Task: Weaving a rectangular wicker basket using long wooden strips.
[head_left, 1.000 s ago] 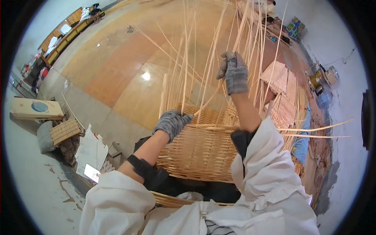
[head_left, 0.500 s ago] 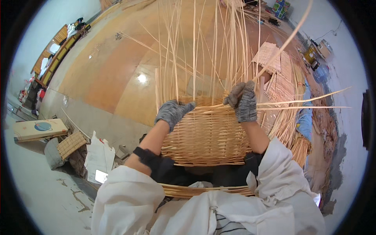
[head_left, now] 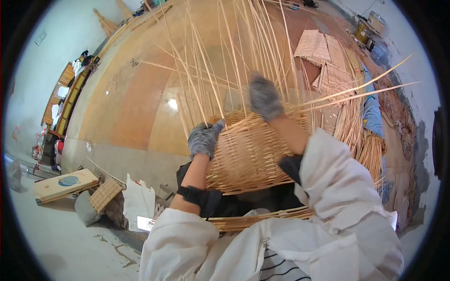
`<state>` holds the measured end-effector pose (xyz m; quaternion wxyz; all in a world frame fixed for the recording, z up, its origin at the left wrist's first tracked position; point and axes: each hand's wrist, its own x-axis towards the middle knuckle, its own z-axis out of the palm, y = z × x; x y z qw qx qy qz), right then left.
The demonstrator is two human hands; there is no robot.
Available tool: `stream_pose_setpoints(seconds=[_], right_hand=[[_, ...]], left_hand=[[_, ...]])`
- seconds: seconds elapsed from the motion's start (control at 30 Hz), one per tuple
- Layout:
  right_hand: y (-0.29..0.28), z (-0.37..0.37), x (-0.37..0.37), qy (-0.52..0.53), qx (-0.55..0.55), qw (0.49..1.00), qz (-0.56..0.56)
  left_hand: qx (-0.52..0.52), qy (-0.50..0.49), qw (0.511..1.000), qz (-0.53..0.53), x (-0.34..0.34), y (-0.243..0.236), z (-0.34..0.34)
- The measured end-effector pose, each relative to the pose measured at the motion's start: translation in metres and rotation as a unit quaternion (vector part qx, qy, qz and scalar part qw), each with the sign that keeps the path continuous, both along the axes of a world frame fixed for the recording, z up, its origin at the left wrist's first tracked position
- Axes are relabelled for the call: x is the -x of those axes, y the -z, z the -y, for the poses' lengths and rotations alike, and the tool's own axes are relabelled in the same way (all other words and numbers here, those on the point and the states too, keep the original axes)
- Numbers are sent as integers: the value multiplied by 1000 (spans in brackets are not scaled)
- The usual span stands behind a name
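A woven wicker basket of pale willow rods stands before me, with many long loose rods rising from it and others sticking out to the right. My left hand, in a grey knit glove, grips the upper left of the basket's rim, thumb over the top by an upright rod. My right hand, gloved the same, is raised above the middle of the rim among the rods; motion smears it, so its fingers and anything in them cannot be made out.
Bundles of rods and woven mats lie on the right. At the left are a wooden bench, a flat box and scraps. A blue jug stands by the right wall.
My right hand came down to the rim half a second ago and is now higher and further left. The basket and upright rods lean more leftward; the view has also shifted.
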<state>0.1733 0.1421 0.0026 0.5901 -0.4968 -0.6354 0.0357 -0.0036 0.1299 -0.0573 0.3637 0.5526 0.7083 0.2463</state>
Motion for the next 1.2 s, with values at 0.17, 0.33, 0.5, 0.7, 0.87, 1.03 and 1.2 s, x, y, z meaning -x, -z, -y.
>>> stream_pose_setpoints(seconds=[0.17,0.33,0.5,0.7,0.87,1.03,1.2], right_hand=[[45,29,-36,-189,196,738,-617],[59,18,-38,-166,165,710,-664],[47,20,-31,-157,176,704,-669],[46,18,-26,-77,150,783,-599],[48,17,-29,-99,142,729,-662],[51,32,-28,-164,103,723,-664],[53,41,-24,-174,111,742,-637]], left_hand=[[14,-4,1000,-24,-2,-1,-3],[101,64,991,-59,-3,-11,-20],[-266,70,947,-163,-54,-33,-22],[-128,56,988,59,-89,-42,-52],[-433,85,888,-133,-82,-25,-42],[61,214,953,-205,-92,-14,-31],[-10,304,936,-179,-91,-6,-39]])
